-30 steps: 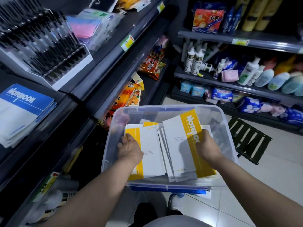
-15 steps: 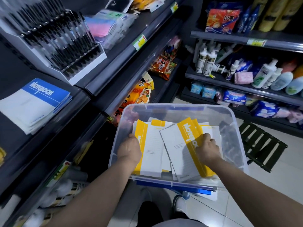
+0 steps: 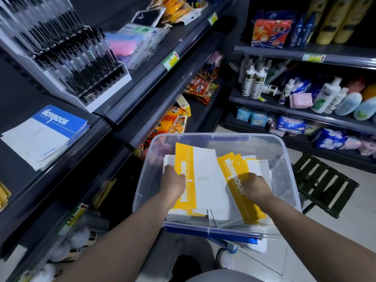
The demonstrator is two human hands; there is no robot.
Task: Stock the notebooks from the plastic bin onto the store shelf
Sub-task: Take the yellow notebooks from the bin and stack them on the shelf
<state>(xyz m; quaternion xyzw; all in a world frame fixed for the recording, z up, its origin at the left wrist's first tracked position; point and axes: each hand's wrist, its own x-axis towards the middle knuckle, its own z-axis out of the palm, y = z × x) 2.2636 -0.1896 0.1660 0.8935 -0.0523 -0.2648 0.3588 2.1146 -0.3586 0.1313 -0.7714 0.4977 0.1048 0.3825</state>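
Inside the clear plastic bin (image 3: 284, 157), 2 thin yellow-and-white notebooks (image 3: 205, 180) look light, floppy and slick. The left hand (image 3: 173, 183) and right hand (image 3: 255, 187) each pinch 1; gripping along the yellow spine edge seems steadier.

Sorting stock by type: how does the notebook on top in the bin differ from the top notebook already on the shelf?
The yellow notebook has a yellow band; the blue notebook has a blue one. The yellow one lies in the clear plastic bin, gripped by the left hand; the blue one rests untouched atop a stack on the dark shelf. The right hand grips a second yellow-banded notebook. Both have white covers printed "Notebook".
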